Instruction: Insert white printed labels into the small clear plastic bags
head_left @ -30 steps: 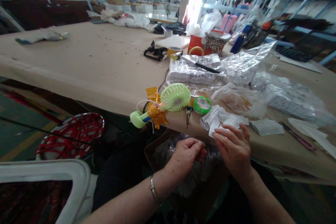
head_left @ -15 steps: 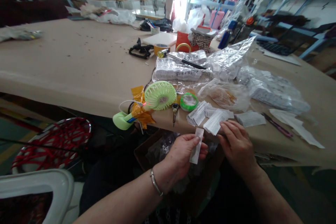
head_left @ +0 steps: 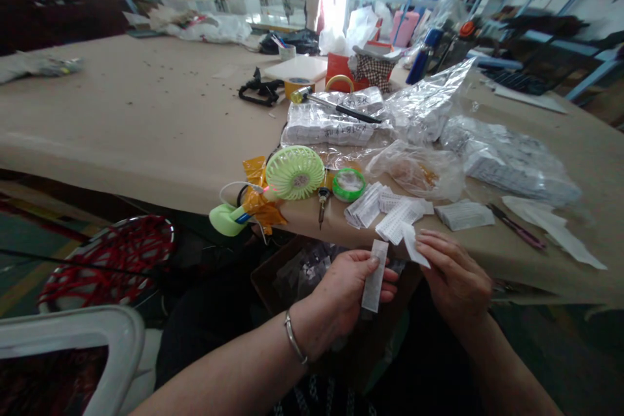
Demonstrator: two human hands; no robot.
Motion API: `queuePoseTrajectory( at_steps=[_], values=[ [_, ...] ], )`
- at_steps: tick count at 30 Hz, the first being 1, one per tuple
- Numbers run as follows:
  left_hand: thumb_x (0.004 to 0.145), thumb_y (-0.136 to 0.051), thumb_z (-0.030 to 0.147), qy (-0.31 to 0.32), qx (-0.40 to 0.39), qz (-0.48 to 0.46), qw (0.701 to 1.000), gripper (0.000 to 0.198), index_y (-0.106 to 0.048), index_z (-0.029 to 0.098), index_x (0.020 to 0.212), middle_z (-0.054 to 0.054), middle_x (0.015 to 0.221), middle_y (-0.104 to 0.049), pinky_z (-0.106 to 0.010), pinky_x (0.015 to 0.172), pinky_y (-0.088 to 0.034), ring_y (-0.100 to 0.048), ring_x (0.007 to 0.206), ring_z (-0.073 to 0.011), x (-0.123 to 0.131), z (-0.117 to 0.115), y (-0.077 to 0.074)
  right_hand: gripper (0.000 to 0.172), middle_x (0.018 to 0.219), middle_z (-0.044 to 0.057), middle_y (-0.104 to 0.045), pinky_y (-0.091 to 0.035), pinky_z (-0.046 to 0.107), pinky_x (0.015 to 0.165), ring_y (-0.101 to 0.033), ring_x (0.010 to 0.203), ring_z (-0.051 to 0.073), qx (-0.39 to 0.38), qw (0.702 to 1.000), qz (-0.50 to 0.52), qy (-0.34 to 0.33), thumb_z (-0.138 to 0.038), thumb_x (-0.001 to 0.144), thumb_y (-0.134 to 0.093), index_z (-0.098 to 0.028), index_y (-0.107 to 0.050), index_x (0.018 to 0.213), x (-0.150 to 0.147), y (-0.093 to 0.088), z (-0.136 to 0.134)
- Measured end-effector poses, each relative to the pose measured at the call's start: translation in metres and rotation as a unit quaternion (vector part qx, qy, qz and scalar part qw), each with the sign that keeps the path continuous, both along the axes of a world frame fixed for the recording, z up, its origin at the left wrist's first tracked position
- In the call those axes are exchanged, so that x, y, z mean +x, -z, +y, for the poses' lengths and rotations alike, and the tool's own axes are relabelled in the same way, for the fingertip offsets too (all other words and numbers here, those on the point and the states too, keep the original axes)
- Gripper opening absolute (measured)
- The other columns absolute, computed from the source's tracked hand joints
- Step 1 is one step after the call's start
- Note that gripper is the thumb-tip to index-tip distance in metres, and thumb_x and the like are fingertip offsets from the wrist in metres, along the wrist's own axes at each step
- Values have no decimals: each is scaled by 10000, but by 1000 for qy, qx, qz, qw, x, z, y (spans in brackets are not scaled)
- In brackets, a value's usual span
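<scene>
My left hand (head_left: 348, 286) pinches a narrow, pale strip, which looks like a small clear plastic sleeve (head_left: 374, 279), between thumb and fingers in front of the table edge. To its right, my right hand (head_left: 455, 273) is closed on a white paper label (head_left: 414, 247), held by one side at the edge of the table. Just beyond the fingers lie fanned piles of printed labels (head_left: 400, 220). Another stack of labels (head_left: 465, 214) rests further right. Behind the piles stands a round green container (head_left: 348, 184) with whitish contents.
A green fan (head_left: 295, 172) is taped at the table edge, beside a pointed metal tool (head_left: 322, 201). Plastic-wrapped label bundles (head_left: 326, 127) lie behind, with a hammer (head_left: 336, 106) on top. Scissors (head_left: 517, 226) lie right. Below the edge sits a box (head_left: 277, 266) holding clear plastic pieces.
My right hand has lifted a label from the pile and drawn it toward me, slightly right. My left hand, still pinching the strip, has shifted a little to the right.
</scene>
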State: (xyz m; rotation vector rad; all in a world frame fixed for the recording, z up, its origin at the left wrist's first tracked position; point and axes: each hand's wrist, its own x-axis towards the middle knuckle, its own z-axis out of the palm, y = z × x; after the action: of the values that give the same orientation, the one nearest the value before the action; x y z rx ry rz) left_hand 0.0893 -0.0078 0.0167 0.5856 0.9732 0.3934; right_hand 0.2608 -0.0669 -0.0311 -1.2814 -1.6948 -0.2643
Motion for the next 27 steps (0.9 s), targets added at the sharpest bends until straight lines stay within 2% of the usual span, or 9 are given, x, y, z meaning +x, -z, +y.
queuePoseTrajectory(
  at_steps=[2, 4, 8, 15, 17, 19, 22, 24, 27],
  values=[
    [807, -550, 142, -12, -2, -39, 999, 113, -630, 65, 830, -76, 684, -641, -210, 498, -467, -571, 493, -100, 1, -3, -1, 292, 1044, 86, -667, -473, 468, 934, -579, 1086, 257, -9, 997, -27, -66, -47, 803, -606, -184, -643, 1058, -14, -6, -7],
    [751, -586, 89, -38, -7, -85, 996, 73, -644, 54, 779, -66, 669, -628, -185, 502, -443, -564, 513, -88, 1, -5, -1, 277, 1031, 87, -676, -447, 480, 961, -568, 1104, 256, -29, 993, -58, -103, -56, 817, -598, -170, -644, 1065, -26, -7, -11],
    [731, -639, 128, -81, -33, -127, 988, 74, -651, 55, 725, -51, 661, -610, -158, 495, -405, -535, 514, -63, 1, -9, 3, 263, 1038, 79, -681, -420, 457, 998, -557, 1122, 235, -54, 990, -78, -109, -62, 836, -577, -163, -644, 1069, -37, -1, -14],
    [779, -600, 118, -70, -10, -97, 993, 64, -627, 61, 792, -52, 656, -619, -160, 492, -417, -547, 506, -69, 0, -11, 8, 334, 1090, 84, -651, -437, 470, 980, -516, 1149, 254, -59, 989, -84, -103, -88, 835, -592, -165, -580, 1160, -33, 0, -19],
    [815, -581, 169, -54, -7, -57, 997, 102, -609, 74, 833, -72, 681, -646, -196, 512, -461, -581, 519, -99, -1, -11, 7, 394, 1132, 109, -621, -452, 467, 964, -500, 1163, 266, -59, 994, -71, -50, -151, 855, -584, -165, -518, 1243, -16, 1, -18],
    [837, -563, 207, -33, -7, -11, 999, 124, -589, 86, 853, -94, 710, -670, -234, 539, -498, -617, 550, -132, -3, -11, 6, 449, 1185, 149, -581, -443, 491, 961, -479, 1180, 292, -67, 993, -71, 67, -262, 889, -547, -144, -453, 1313, 10, 4, -16],
    [847, -550, 203, -16, -6, 27, 999, 111, -571, 94, 846, -95, 708, -676, -237, 545, -508, -634, 570, -142, -5, -12, 6, 606, 1255, 214, -522, -410, 560, 951, -443, 1202, 360, -113, 958, -117, 237, -483, 896, -479, -85, -409, 1347, 51, 13, -14],
    [851, -547, 204, -9, -7, 31, 999, 111, -568, 95, 852, -88, 702, -673, -233, 540, -509, -634, 571, -139, -5, -13, 6, 640, 1286, 214, -508, -403, 578, 935, -437, 1204, 381, -151, 937, -161, 269, -540, 889, -449, -87, -426, 1339, 69, 21, -16],
    [857, -538, 203, -8, -5, 36, 999, 115, -566, 92, 863, -85, 702, -671, -231, 537, -511, -634, 569, -136, -5, -14, 6, 484, 1238, 163, -567, -407, 535, 946, -484, 1167, 340, -153, 937, -191, 250, -446, 919, -450, -121, -506, 1273, 81, 31, -24]
  ],
)
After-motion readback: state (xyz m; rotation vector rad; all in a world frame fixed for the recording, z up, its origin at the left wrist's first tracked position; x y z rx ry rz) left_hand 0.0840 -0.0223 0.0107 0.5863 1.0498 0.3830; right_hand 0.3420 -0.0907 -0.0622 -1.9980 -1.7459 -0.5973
